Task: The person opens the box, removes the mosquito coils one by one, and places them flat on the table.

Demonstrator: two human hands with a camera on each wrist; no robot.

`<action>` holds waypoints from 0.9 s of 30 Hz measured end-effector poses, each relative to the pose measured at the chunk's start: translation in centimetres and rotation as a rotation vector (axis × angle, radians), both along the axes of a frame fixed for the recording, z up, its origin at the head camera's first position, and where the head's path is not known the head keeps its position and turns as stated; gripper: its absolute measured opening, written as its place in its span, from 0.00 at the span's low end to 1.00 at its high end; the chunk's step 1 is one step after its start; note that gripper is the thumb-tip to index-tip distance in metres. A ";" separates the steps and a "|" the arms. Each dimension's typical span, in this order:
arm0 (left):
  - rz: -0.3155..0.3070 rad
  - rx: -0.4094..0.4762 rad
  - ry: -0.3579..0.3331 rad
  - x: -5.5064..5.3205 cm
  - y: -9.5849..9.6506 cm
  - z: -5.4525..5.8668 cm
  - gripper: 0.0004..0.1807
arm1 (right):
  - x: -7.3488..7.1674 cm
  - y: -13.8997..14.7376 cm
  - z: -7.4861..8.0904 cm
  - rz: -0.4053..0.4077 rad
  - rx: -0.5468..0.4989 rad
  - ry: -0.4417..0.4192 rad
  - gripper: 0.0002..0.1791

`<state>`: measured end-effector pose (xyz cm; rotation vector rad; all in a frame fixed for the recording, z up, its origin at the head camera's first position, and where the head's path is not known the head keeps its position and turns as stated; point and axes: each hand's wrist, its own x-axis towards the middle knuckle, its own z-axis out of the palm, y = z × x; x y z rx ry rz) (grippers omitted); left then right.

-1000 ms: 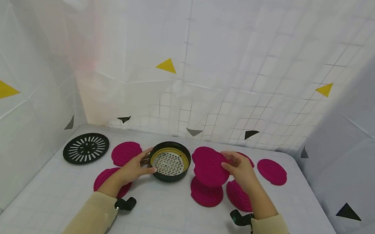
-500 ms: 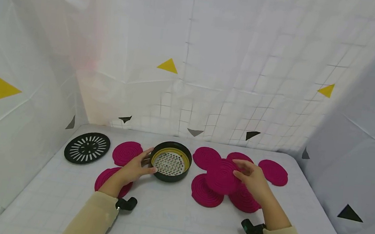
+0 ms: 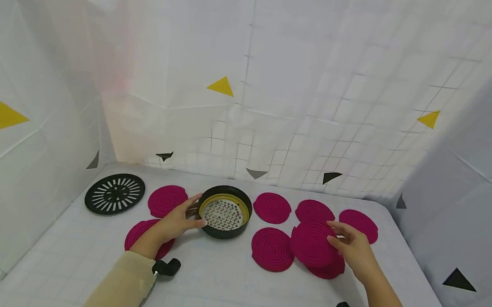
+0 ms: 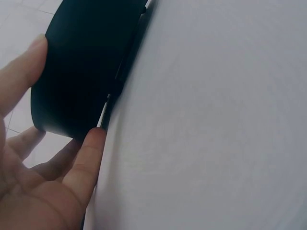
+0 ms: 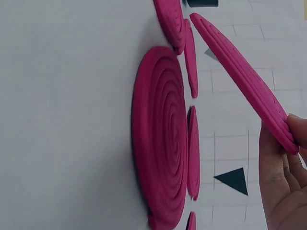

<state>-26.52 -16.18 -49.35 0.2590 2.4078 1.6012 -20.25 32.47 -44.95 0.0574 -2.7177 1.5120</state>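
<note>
With thumb and fingers my right hand (image 3: 354, 250) pinches the right edge of a magenta mosquito coil (image 3: 314, 244). That coil is tilted above the table, apart from another coil (image 5: 163, 134) lying below it, as the right wrist view shows. My left hand (image 3: 177, 220) holds the left side of a round dark mosquito coil tin (image 3: 222, 234), which stands on the table. Its inside shows a yellow ring and a pale mesh (image 3: 222, 214). In the left wrist view the thumb presses the tin's side (image 4: 86, 62), with the fingers near its lower edge.
A black slotted lid (image 3: 107, 207) lies at the far left of the white table (image 3: 215, 289). Two coils (image 3: 167, 201) lie left of the tin, one partly behind my left forearm. Several more coils (image 3: 273, 249) lie to its right. White sheeting (image 3: 280, 77) encloses the table's back and sides.
My right hand has moved right and towards me with the coil, uncovering coils near the tin. The held coil now overlaps the front right coil. My left hand and the tin stay put.
</note>
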 end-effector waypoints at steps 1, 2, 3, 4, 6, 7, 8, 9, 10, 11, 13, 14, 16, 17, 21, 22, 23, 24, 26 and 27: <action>0.000 -0.001 -0.001 0.0 0.0 0.0 0.50 | 0.2 0.3 0.0 -0.001 0.007 0.004 0.28; -0.001 0.000 -0.003 0.0 0.0 0.0 0.50 | 0.4 0.6 0.0 0.001 0.009 0.005 0.29; -0.002 -0.001 -0.003 -0.1 0.0 0.0 0.50 | 0.6 1.0 -0.1 0.001 0.013 0.007 0.29; -0.003 -0.001 -0.004 -0.1 0.0 -0.1 0.50 | 0.8 1.3 -0.2 0.003 0.011 0.008 0.29; -0.003 -0.003 -0.004 -0.2 0.0 -0.2 0.51 | 1.1 2.0 -0.3 0.000 0.006 0.009 0.29; -0.004 -0.005 -0.003 -0.3 -0.1 -0.2 0.51 | 1.2 2.3 -0.5 -0.002 0.003 0.010 0.29; -0.003 -0.007 -0.003 -0.3 -0.1 -0.3 0.51 | 1.4 2.7 -0.6 -0.004 -0.003 0.007 0.29; -0.003 -0.011 -0.002 -0.4 -0.1 -0.3 0.51 | 1.5 3.0 -0.7 -0.010 -0.010 0.005 0.29; -0.003 -0.013 -0.002 -0.4 -0.1 -0.4 0.51 | 1.7 3.3 -0.8 -0.015 -0.018 0.003 0.29; -0.003 -0.014 -0.003 -0.4 -0.2 -0.4 0.51 | 1.9 3.6 -0.9 -0.023 -0.021 0.002 0.29; -0.003 -0.016 -0.003 -0.4 -0.2 -0.5 0.51 | 2.3 4.3 -1.1 -0.036 -0.026 0.001 0.30; -0.003 -0.016 -0.002 -0.4 -0.2 -0.5 0.52 | 2.5 4.6 -1.1 -0.044 -0.030 0.001 0.30; -0.003 -0.011 -0.002 -0.4 -0.2 -0.5 0.51 | 2.8 5.2 -1.3 -0.063 -0.037 0.007 0.30; -0.002 -0.012 -0.002 -0.4 -0.2 -0.5 0.51 | 3.0 5.5 -1.3 -0.069 -0.037 0.009 0.31; 0.002 -0.009 -0.007 -0.3 -0.2 -0.4 0.51 | 3.6 6.7 -1.6 -0.094 -0.046 0.007 0.32; 0.002 -0.009 -0.008 -0.3 -0.1 -0.4 0.51 | 3.7 6.9 -1.7 -0.098 -0.045 0.003 0.32; 0.003 -0.011 -0.008 -0.3 -0.1 -0.4 0.51 | 3.8 7.2 -1.8 -0.100 -0.048 0.000 0.32; 0.002 -0.009 -0.006 -0.4 -0.1 -0.4 0.51 | 3.8 7.5 -1.9 -0.103 -0.055 0.001 0.32; -0.001 -0.005 -0.003 -0.4 -0.1 -0.5 0.50 | 3.9 8.1 -2.0 -0.110 -0.091 -0.001 0.32; -0.003 -0.001 -0.001 -0.4 -0.1 -0.5 0.51 | 3.9 8.4 -2.1 -0.112 -0.112 0.001 0.31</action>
